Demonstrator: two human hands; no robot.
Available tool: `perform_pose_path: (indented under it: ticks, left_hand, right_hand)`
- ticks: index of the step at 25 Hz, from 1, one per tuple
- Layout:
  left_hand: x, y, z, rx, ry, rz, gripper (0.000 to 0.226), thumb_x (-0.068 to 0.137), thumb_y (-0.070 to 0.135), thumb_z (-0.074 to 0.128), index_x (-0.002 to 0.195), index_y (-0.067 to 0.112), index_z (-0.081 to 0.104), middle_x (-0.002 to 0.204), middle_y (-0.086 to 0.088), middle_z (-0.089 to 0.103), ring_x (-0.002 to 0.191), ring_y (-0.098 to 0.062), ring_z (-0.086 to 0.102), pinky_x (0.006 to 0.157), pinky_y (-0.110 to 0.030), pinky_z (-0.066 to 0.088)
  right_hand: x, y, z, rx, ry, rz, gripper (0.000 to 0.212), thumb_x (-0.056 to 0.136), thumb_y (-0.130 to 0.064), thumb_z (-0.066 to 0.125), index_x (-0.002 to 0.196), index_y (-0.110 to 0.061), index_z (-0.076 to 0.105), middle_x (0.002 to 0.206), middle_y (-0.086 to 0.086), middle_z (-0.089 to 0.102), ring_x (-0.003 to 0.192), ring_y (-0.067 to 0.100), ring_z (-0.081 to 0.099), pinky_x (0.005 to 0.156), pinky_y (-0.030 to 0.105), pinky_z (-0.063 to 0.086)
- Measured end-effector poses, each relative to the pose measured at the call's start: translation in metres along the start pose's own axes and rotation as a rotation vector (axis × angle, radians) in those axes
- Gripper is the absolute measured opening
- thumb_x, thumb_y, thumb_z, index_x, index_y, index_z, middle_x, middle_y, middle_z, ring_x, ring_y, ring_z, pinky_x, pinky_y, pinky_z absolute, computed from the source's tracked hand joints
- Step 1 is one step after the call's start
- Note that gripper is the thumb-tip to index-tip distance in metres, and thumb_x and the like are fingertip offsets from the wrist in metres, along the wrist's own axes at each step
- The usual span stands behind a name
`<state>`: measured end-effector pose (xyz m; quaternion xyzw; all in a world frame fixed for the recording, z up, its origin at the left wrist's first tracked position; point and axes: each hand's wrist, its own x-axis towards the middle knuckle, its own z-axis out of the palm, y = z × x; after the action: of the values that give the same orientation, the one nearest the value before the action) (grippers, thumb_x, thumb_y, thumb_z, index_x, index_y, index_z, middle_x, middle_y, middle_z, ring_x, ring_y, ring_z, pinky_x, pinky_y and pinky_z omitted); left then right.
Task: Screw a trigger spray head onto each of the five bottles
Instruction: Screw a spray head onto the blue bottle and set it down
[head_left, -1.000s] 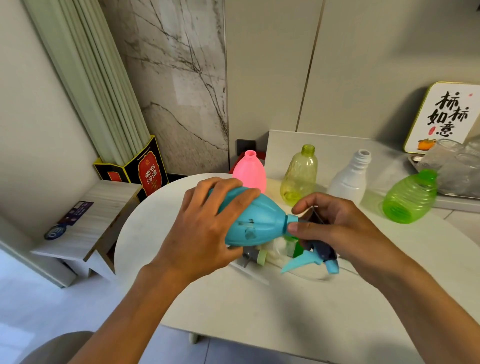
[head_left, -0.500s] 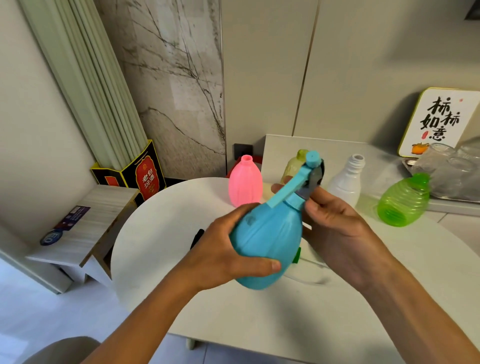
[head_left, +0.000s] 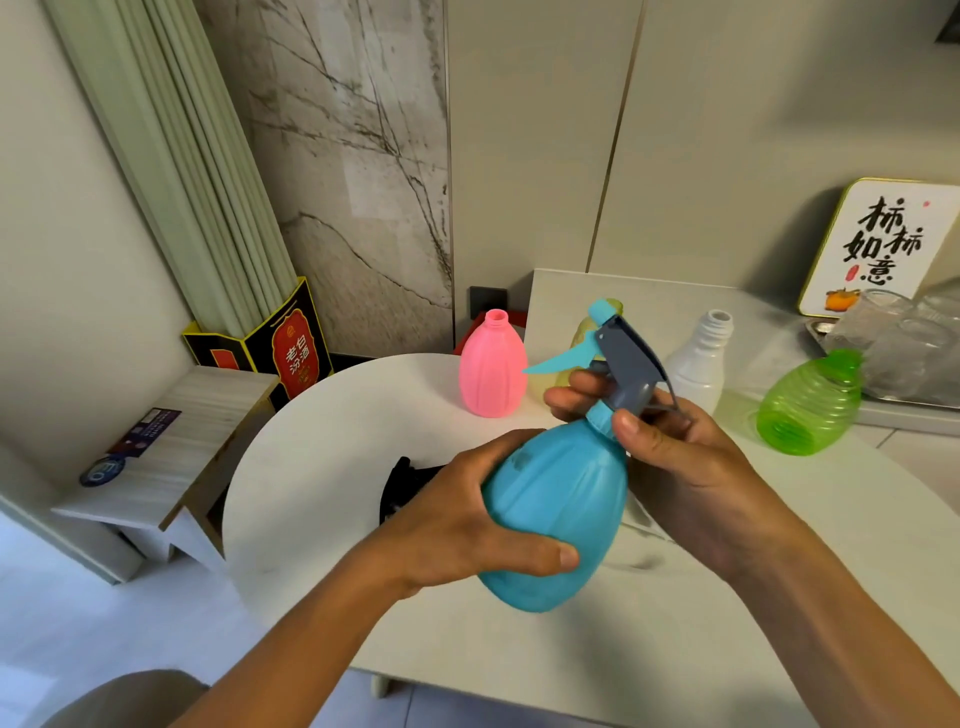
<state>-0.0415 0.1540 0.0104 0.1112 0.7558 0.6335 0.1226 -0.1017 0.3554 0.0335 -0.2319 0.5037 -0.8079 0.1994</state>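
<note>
Blue bottle (head_left: 556, 519) tilted, grey-blue spray head (head_left: 621, 364) on neck.

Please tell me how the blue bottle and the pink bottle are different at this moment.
The blue bottle is held tilted above the table by the left hand, while the pink bottle stands upright on the table. The blue bottle carries a trigger spray head, gripped at its collar by the right hand; the pink bottle's neck is open. Both share a ribbed, rounded shape.
</note>
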Motion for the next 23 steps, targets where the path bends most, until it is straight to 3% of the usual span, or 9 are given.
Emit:
perform_pose_path:
  ticks: [2,4,6,9,12,15,18,23]
  left_hand:
    - [-0.002,0.001,-0.002,-0.051,-0.046,0.021,0.072,0.063,0.021,0.087,0.125,0.039,0.054,0.118,0.007,0.065,0.11,-0.018,0.062,0.083,-0.038,0.057]
    - [-0.004,0.002,-0.001,-0.043,0.01,0.075,0.075,0.061,0.019,0.087,0.127,0.034,0.053,0.118,0.005,0.064,0.11,-0.02,0.062,0.082,-0.039,0.058]
    - [-0.005,0.001,0.0,0.108,0.173,0.155,0.081,0.058,0.029,0.089,0.128,0.035,0.049,0.119,0.009,0.061,0.11,-0.017,0.06,0.081,-0.04,0.058]
    - [-0.005,-0.002,0.014,0.435,0.404,0.228,0.09,0.055,0.054,0.085,0.132,0.04,0.041,0.124,0.02,0.055,0.111,-0.004,0.054,0.083,-0.026,0.054]
    - [-0.003,-0.006,0.033,0.638,0.486,0.215,0.098,0.053,0.061,0.081,0.136,0.037,0.033,0.125,0.021,0.052,0.107,0.001,0.05,0.083,-0.019,0.049]
    - [-0.002,-0.003,0.032,0.341,0.319,0.17,0.094,0.053,0.042,0.088,0.133,0.041,0.038,0.122,0.021,0.057,0.109,-0.003,0.057,0.084,-0.028,0.053]
    - [-0.005,0.003,0.016,0.005,0.052,0.15,0.088,0.059,0.021,0.086,0.135,0.027,0.044,0.122,0.001,0.062,0.112,-0.024,0.061,0.088,-0.047,0.054]
    - [-0.007,0.011,0.008,-0.046,-0.072,0.151,0.09,0.063,0.015,0.081,0.141,0.027,0.038,0.129,-0.004,0.057,0.119,-0.029,0.055,0.094,-0.053,0.05]
  right_hand:
    - [-0.002,-0.004,0.0,-0.042,-0.048,-0.002,0.042,0.075,-0.032,0.082,0.111,-0.013,0.072,0.114,0.014,0.073,0.115,0.027,0.064,0.095,0.031,0.049]
    - [-0.003,-0.005,0.005,-0.132,0.012,-0.048,0.037,0.072,-0.038,0.083,0.102,-0.018,0.075,0.106,0.01,0.075,0.109,0.025,0.067,0.091,0.028,0.051]
    - [-0.003,-0.003,0.013,-0.187,0.097,-0.103,0.034,0.072,-0.039,0.082,0.1,-0.02,0.076,0.102,0.006,0.077,0.106,0.022,0.069,0.087,0.026,0.053]
    - [-0.004,0.003,0.019,-0.205,0.262,-0.12,0.03,0.072,-0.037,0.082,0.099,-0.025,0.078,0.101,0.002,0.078,0.104,0.02,0.07,0.088,0.029,0.054]
    - [-0.004,0.012,0.019,-0.216,0.365,-0.042,0.026,0.074,-0.029,0.075,0.098,-0.019,0.076,0.1,0.006,0.078,0.105,0.025,0.07,0.094,0.037,0.052]
    - [-0.005,0.006,0.015,-0.132,0.159,0.047,0.031,0.08,-0.022,0.073,0.109,-0.009,0.071,0.106,0.013,0.075,0.107,0.028,0.067,0.092,0.034,0.053]
    - [-0.005,-0.002,0.013,-0.035,-0.05,0.085,0.035,0.084,-0.022,0.065,0.117,-0.011,0.069,0.112,0.013,0.072,0.107,0.027,0.066,0.09,0.035,0.053]
    - [-0.007,0.001,0.019,-0.055,-0.015,0.055,0.033,0.084,-0.029,0.067,0.114,-0.016,0.07,0.111,0.009,0.073,0.105,0.025,0.067,0.087,0.034,0.054]
